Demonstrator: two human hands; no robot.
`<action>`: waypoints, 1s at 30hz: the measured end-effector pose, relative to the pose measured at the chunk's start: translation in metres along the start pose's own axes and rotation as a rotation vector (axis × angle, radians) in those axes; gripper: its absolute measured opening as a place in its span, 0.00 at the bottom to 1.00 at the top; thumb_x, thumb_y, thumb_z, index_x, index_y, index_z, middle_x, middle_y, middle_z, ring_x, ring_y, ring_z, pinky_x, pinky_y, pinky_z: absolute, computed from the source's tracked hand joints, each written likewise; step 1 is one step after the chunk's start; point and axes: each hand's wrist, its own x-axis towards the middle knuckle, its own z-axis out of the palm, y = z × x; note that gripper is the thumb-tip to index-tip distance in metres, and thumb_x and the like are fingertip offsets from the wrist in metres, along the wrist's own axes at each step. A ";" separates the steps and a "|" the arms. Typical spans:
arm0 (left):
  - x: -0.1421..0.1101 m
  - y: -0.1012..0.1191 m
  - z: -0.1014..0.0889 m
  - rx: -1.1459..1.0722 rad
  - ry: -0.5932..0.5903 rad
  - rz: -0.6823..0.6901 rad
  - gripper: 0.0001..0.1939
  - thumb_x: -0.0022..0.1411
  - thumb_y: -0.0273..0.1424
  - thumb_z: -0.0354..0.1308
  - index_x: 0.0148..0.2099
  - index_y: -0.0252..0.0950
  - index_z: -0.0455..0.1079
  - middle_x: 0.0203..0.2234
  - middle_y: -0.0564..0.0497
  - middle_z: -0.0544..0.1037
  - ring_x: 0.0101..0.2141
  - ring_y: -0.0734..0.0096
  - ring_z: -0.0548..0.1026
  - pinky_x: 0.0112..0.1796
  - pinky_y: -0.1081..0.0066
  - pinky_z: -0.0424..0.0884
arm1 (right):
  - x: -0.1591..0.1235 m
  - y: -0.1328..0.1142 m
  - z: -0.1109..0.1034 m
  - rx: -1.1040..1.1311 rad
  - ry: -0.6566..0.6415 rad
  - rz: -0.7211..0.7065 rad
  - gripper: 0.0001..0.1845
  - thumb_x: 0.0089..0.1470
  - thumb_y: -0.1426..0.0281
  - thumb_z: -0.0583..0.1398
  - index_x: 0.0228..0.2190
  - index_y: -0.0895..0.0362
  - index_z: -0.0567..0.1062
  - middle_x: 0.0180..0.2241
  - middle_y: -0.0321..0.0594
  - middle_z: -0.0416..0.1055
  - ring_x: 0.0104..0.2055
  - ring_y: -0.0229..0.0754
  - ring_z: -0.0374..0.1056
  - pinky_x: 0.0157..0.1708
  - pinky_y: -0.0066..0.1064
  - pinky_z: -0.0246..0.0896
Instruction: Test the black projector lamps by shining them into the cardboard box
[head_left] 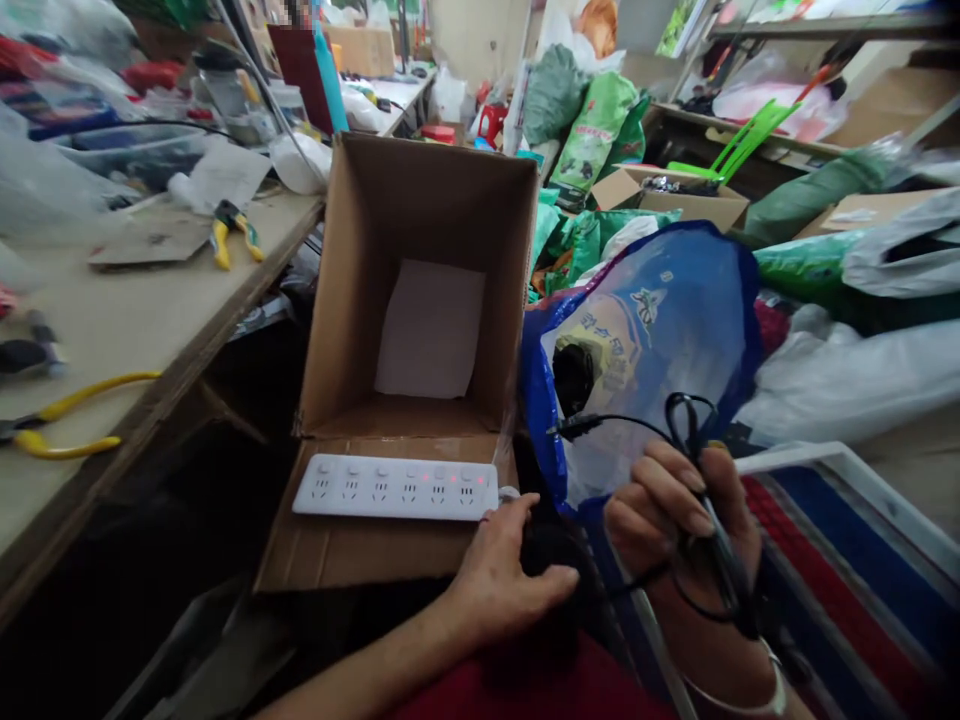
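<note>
My right hand (682,510) is closed round a bundled black cable (724,560), whose loops rise above the fingers. One plug end (576,427) of it sticks out to the left, over the mouth of a blue-rimmed plastic bag (675,300). A dark coil (572,378) lies inside that bag. My left hand (506,560), fingers stretched and thumb apart, is at the right end of a white power strip (394,488) with several sockets and red lights. The strip rests on the lower flap of a cardboard box (420,200), which opens toward me with a pale sheet (431,330) inside.
A workbench (67,330) on the left bears yellow-handled pliers (82,415) and yellow-green pliers (236,235). Green sacks (592,130) and an open carton (667,195) crowd the back right. A striped mat (847,560) lies at the right.
</note>
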 end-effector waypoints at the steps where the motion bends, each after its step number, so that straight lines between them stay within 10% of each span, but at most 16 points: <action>1: 0.000 0.002 0.005 0.034 -0.045 0.016 0.40 0.46 0.35 0.63 0.61 0.32 0.58 0.52 0.36 0.68 0.53 0.42 0.63 0.53 0.51 0.58 | -0.001 -0.002 -0.002 -0.067 0.021 -0.021 0.19 0.53 0.59 0.61 0.21 0.53 0.59 0.14 0.26 0.42 0.15 0.32 0.39 0.15 0.23 0.51; 5: 0.005 0.010 0.020 0.062 -0.167 0.123 0.43 0.46 0.31 0.60 0.64 0.32 0.51 0.53 0.34 0.67 0.53 0.41 0.63 0.53 0.49 0.55 | 0.001 0.004 -0.031 -0.284 0.146 -0.001 0.22 0.45 0.56 0.66 0.19 0.53 0.60 0.14 0.27 0.48 0.17 0.33 0.49 0.20 0.28 0.59; 9: 0.015 0.012 0.026 -0.103 -0.198 -0.048 0.41 0.38 0.27 0.62 0.58 0.30 0.60 0.45 0.38 0.72 0.45 0.48 0.69 0.47 0.55 0.63 | 0.003 0.023 -0.085 -0.195 0.274 0.184 0.22 0.45 0.58 0.66 0.18 0.55 0.60 0.13 0.25 0.50 0.16 0.32 0.49 0.19 0.27 0.59; 13: 0.028 -0.003 0.023 -0.255 -0.304 -0.196 0.21 0.35 0.28 0.64 0.37 0.33 0.70 0.28 0.50 0.73 0.31 0.62 0.71 0.34 0.65 0.68 | -0.003 0.033 -0.123 -0.024 0.327 0.317 0.23 0.47 0.64 0.65 0.16 0.56 0.56 0.11 0.24 0.47 0.14 0.29 0.43 0.19 0.23 0.58; 16: 0.036 -0.023 0.021 -0.437 -0.408 -0.285 0.13 0.36 0.30 0.64 0.27 0.32 0.69 0.20 0.53 0.71 0.25 0.69 0.70 0.30 0.67 0.67 | -0.009 0.034 -0.135 0.018 0.340 0.312 0.22 0.48 0.66 0.64 0.16 0.55 0.55 0.11 0.23 0.43 0.14 0.30 0.40 0.20 0.23 0.58; 24: 0.033 -0.046 0.022 -0.694 -0.507 -0.305 0.23 0.40 0.33 0.69 0.39 0.30 0.70 0.32 0.49 0.74 0.36 0.66 0.72 0.42 0.65 0.65 | -0.026 0.035 -0.152 0.045 0.382 0.162 0.24 0.46 0.63 0.62 0.17 0.55 0.51 0.12 0.22 0.37 0.14 0.30 0.36 0.14 0.18 0.50; 30: 0.028 -0.052 0.026 -0.620 -0.528 -0.258 0.17 0.47 0.34 0.68 0.36 0.33 0.67 0.27 0.56 0.69 0.30 0.74 0.65 0.34 0.72 0.60 | -0.026 0.032 -0.179 -0.191 0.473 0.148 0.16 0.42 0.66 0.64 0.17 0.55 0.62 0.13 0.27 0.57 0.16 0.31 0.54 0.23 0.27 0.65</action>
